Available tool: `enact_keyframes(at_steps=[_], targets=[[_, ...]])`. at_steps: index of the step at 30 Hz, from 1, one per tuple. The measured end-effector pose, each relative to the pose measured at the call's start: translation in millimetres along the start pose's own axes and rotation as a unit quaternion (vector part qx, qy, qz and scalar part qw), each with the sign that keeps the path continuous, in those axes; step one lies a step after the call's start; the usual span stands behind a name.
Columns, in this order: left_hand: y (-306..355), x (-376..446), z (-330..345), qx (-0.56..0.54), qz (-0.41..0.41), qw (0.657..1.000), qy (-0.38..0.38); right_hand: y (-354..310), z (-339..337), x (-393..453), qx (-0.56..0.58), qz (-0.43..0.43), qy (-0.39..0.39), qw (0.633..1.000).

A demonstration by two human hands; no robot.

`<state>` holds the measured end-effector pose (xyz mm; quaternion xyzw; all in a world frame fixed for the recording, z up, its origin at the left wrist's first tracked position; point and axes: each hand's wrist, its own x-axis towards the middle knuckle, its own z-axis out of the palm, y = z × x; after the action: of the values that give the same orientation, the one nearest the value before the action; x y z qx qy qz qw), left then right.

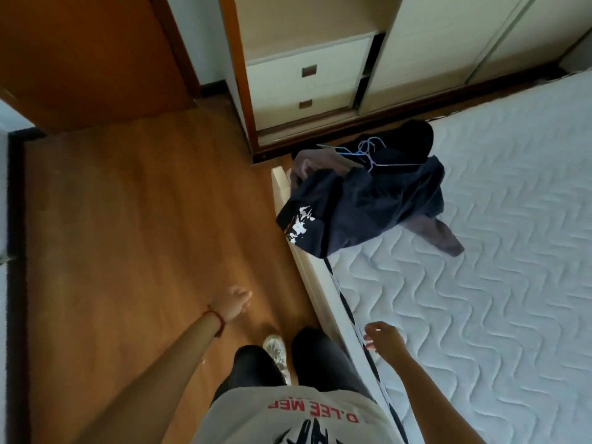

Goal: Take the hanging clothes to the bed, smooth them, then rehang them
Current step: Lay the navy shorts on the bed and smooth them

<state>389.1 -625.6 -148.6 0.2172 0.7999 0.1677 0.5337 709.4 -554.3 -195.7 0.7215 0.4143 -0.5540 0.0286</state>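
Observation:
A heap of dark clothes point(374, 200) lies on the corner of the bed point(499, 251), partly draped over its edge. On top is a navy garment with a white print; a grey-purple piece and a black one show beneath it. Thin wire hangers point(368, 153) stick out at the heap's far side. My left hand point(232, 299) hangs over the wooden floor, fingers loose, holding nothing. Over the mattress edge hovers my right hand point(384, 339), fingers apart and empty. Both hands are well short of the clothes.
A wardrobe point(432, 43) with sliding doors and white drawers point(307, 75) stands beyond the bed corner. A brown door point(86, 52) is at the upper left. Wooden floor point(144, 219) stretches to the left of the bed. My legs and a shoe show below.

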Motion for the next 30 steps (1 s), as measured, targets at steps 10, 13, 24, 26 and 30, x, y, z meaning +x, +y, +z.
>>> enact_keyframes(at_steps=[10,13,24,26,30], targets=[[150,115,8,0.118,0.065,0.989,-0.062,-91,-54,106,0.095,0.055,0.025,0.994],[176,137,11,0.167,0.045,0.982,-0.080,-148,-87,145,0.092,0.039,0.044,0.994],[304,254,76,0.214,0.104,0.970,-0.050,-289,-204,307,0.003,-0.043,0.208,0.977],[319,275,95,0.223,0.107,0.967,-0.066,-291,-223,335,-0.020,-0.060,0.244,0.968],[329,306,130,0.257,0.091,0.957,-0.101,-281,-248,381,-0.075,-0.065,0.280,0.955]])
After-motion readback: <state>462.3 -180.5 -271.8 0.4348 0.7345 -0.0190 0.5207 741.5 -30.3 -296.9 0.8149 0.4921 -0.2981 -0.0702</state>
